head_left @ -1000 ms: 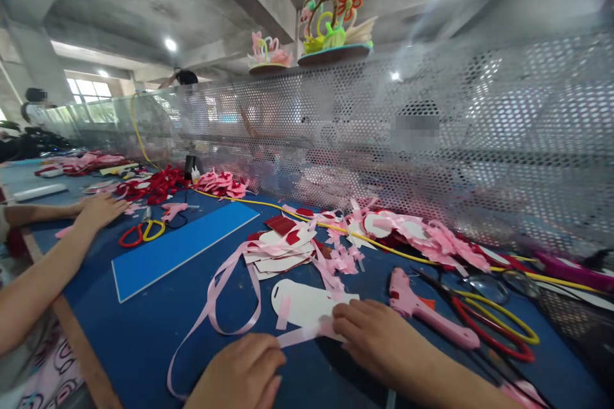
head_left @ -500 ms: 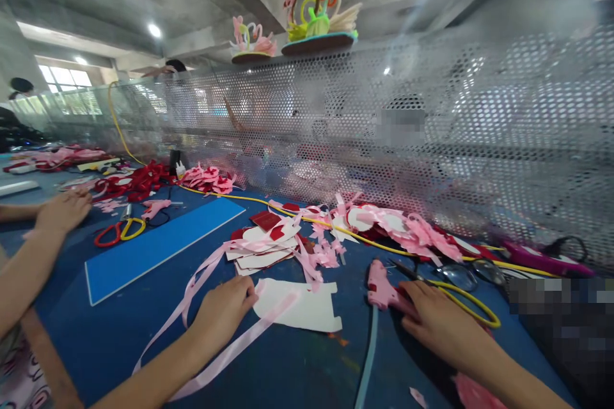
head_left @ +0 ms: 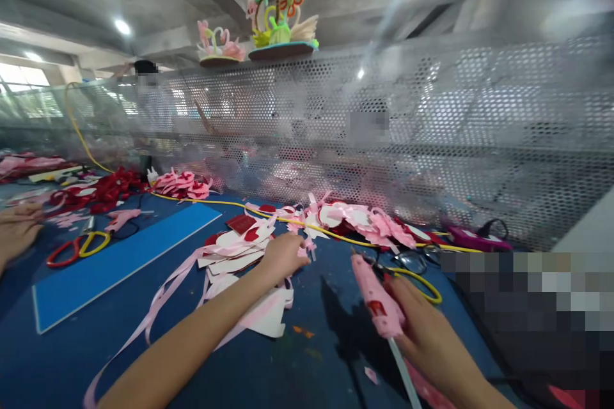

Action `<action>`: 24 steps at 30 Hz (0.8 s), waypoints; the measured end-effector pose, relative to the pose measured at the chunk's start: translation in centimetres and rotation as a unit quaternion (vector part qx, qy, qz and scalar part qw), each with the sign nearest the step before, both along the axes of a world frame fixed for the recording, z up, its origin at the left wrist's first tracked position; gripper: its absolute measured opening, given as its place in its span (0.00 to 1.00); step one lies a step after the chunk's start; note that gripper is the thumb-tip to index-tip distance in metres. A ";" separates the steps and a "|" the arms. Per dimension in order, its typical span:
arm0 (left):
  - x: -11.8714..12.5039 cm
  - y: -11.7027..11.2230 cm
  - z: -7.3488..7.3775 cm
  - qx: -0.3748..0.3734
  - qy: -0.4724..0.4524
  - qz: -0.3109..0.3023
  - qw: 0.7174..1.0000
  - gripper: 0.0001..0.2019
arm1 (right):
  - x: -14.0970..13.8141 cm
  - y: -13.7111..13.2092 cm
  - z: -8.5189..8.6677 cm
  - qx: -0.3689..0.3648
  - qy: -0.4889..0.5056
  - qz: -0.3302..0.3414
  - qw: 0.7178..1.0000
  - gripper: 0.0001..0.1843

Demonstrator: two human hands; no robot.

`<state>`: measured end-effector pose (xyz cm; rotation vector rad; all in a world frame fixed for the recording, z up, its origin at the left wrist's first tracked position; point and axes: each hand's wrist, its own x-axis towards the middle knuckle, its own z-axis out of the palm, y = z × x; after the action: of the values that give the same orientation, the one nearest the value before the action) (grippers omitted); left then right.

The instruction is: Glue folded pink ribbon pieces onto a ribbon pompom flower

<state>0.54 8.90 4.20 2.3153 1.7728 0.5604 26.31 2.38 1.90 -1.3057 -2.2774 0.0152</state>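
Observation:
My right hand [head_left: 425, 323] is wrapped round the handle of a pink hot glue gun [head_left: 367, 287], lifted above the blue table, with a pale glue stick [head_left: 403, 370] out of its rear end. My left hand [head_left: 286, 254] reaches over the right side of a stack of white and red cut-outs [head_left: 240, 262]. Its fingers are pinched on a small pink cut-out [head_left: 311, 246], partly hidden by them. Below my left forearm lies a white card piece [head_left: 271, 313]. A pale pink ribbon [head_left: 158, 303] trails from the stack toward me.
A blue board [head_left: 129, 268] lies left, beside red-and-yellow scissors [head_left: 79, 249] and another pink glue gun [head_left: 122, 219]. A yellow cable [head_left: 330, 234] crosses behind the stack. Yellow-handled scissors [head_left: 426, 287] lie by my right hand. A perforated metal screen [head_left: 297, 121] stands behind. Another person's hand [head_left: 19, 230] is far left.
My right hand has gripped the pink glue gun and raised it off the table. My left hand has moved forward and right, from the white card to the pink cut-outs. The view has shifted right.

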 end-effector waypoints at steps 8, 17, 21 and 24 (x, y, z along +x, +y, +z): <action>-0.5 0.3 -1.2 0.001 -0.072 0.002 0.997 0.06 | 0.5 -0.6 -1.5 -0.011 -0.010 -0.006 1.000 0.15; 1.1 -4.2 -1.9 -0.053 -0.293 -0.061 0.953 0.04 | 0.8 -4.3 -4.5 0.037 -0.021 0.071 0.997 0.24; 1.6 -7.1 -4.1 -0.202 -0.505 -0.065 0.837 0.12 | 0.5 -4.8 -4.6 0.022 -0.047 0.085 0.995 0.26; 1.4 -7.8 -5.0 -0.223 -0.547 -0.044 0.806 0.15 | 0.4 -4.6 -3.9 0.023 -0.043 0.077 0.996 0.21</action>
<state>1.92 1.13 -0.82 1.2416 1.0296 1.0304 26.73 -2.24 -2.01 -1.1256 -2.4316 -0.0396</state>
